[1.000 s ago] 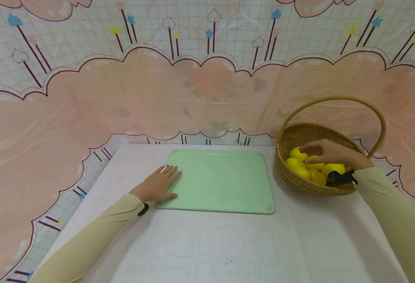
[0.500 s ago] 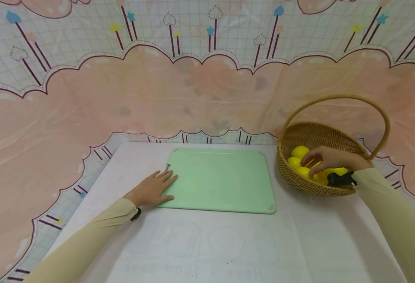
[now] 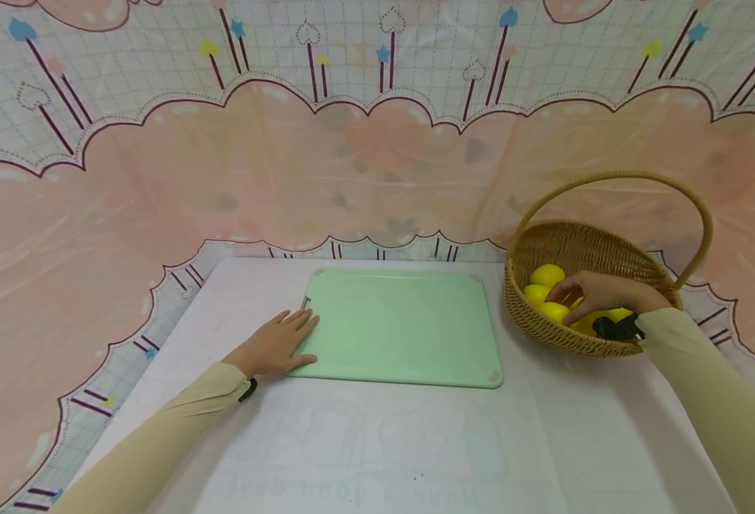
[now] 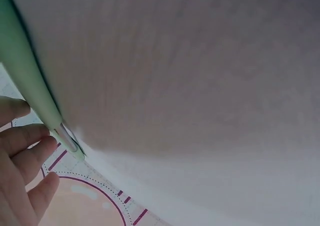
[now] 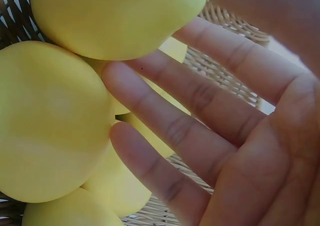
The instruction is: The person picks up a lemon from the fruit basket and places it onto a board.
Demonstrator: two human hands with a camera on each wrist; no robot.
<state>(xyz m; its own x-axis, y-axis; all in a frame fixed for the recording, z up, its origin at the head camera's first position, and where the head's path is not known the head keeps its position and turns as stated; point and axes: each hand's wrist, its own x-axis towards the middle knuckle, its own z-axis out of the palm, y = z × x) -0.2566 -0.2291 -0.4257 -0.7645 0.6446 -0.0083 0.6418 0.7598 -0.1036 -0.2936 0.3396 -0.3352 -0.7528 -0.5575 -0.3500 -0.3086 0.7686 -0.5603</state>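
Flat on the table lies a pale green cutting board (image 3: 403,328). My left hand (image 3: 271,345) rests with spread fingers on its left edge; the left wrist view shows those fingers (image 4: 30,151) beside the board's rim. At the right, my right hand (image 3: 598,291) reaches into a wicker basket (image 3: 583,239) of yellow lemons. Its fingers and thumb are around one lemon (image 5: 115,21), with some fingertips hidden behind the fruit. Another lemon (image 5: 50,121) sits close to the fingertips, and several more lie below, partly covered by the hand.
The basket's tall arched handle (image 3: 615,175) rises above and behind the right hand. A white cloth (image 3: 377,450) with faint printing covers the table. Behind it hangs a patterned pink and white sheet (image 3: 287,171).
My right hand has lowered into the basket, and its fingers have closed in around a lemon. The left hand has slid slightly left on the board's edge.
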